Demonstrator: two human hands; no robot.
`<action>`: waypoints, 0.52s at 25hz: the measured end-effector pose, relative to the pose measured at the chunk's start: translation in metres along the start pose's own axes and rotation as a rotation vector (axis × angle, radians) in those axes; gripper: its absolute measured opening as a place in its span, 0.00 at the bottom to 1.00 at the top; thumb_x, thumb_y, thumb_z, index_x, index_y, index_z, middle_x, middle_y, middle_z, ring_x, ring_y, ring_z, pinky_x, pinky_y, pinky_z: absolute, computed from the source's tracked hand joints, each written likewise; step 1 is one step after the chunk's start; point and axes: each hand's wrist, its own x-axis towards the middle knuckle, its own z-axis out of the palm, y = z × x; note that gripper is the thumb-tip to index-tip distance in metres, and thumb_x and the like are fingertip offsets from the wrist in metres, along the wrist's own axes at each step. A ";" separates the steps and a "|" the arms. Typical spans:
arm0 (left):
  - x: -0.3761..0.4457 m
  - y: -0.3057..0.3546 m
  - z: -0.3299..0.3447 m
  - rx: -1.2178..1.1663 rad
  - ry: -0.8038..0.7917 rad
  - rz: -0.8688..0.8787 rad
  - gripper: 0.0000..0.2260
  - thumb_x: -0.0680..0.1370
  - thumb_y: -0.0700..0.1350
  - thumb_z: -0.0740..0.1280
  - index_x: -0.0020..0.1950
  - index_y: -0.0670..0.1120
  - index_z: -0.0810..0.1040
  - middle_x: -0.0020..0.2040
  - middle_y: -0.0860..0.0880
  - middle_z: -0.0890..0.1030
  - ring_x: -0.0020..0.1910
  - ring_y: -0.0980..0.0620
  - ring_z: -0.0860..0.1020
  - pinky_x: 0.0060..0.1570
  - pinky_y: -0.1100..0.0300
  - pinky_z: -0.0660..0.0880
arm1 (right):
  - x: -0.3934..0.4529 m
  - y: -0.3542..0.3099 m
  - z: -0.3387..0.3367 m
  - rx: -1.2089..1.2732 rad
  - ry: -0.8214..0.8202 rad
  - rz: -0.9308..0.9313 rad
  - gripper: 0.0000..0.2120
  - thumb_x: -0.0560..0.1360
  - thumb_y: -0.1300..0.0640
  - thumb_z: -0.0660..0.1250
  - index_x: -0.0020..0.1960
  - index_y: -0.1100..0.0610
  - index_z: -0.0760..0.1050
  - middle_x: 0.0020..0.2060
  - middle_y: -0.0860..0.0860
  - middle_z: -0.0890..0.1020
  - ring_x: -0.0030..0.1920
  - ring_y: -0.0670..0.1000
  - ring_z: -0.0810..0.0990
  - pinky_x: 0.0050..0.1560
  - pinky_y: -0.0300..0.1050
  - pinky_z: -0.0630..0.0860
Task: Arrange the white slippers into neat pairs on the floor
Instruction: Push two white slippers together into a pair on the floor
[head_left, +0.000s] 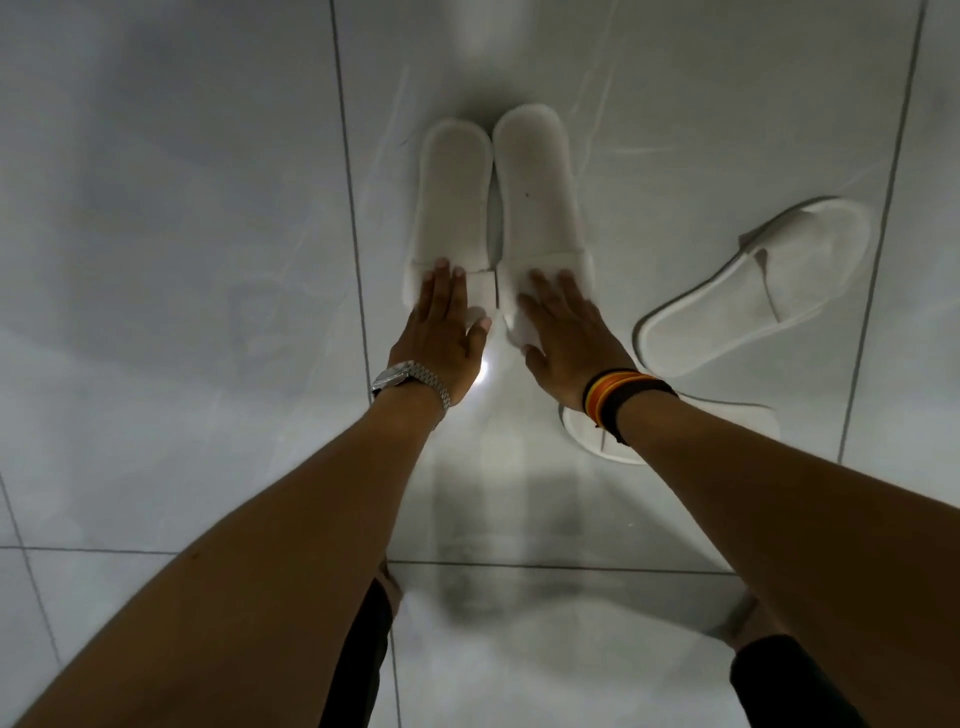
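Note:
Two white slippers lie side by side on the tiled floor, heels pointing away from me. My left hand (441, 322) rests flat on the toe band of the left slipper (452, 192). My right hand (563, 332) presses flat on the toe band of the right slipper (537, 187), which reaches a little farther away. Both hands have their fingers spread and lie on top rather than gripping. A third white slipper (753, 291) lies at an angle to the right. A fourth slipper (597, 436) is partly hidden under my right wrist.
Glossy grey floor tiles (182, 260) with dark grout lines surround the slippers. My knees in dark fabric (363, 649) show at the bottom edge. A bright light reflection sits on the floor between my wrists.

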 end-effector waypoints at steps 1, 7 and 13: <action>-0.003 -0.009 -0.001 -0.004 0.015 -0.013 0.30 0.85 0.57 0.47 0.83 0.47 0.42 0.84 0.49 0.40 0.82 0.50 0.43 0.79 0.49 0.59 | 0.000 -0.008 0.005 -0.010 -0.019 -0.017 0.31 0.82 0.52 0.60 0.82 0.54 0.54 0.83 0.50 0.45 0.82 0.58 0.41 0.81 0.60 0.52; -0.015 -0.060 -0.018 0.034 0.009 -0.017 0.30 0.84 0.58 0.49 0.83 0.50 0.42 0.83 0.52 0.40 0.82 0.52 0.43 0.77 0.49 0.62 | 0.008 -0.053 0.029 0.047 -0.037 -0.017 0.31 0.82 0.51 0.59 0.82 0.52 0.52 0.83 0.48 0.44 0.82 0.57 0.40 0.81 0.59 0.49; -0.051 -0.041 -0.013 0.125 0.051 0.094 0.31 0.84 0.53 0.51 0.83 0.47 0.39 0.84 0.46 0.42 0.82 0.47 0.44 0.80 0.48 0.52 | -0.016 -0.021 -0.006 0.079 0.093 0.035 0.31 0.82 0.52 0.59 0.82 0.54 0.53 0.83 0.50 0.47 0.83 0.55 0.45 0.81 0.58 0.54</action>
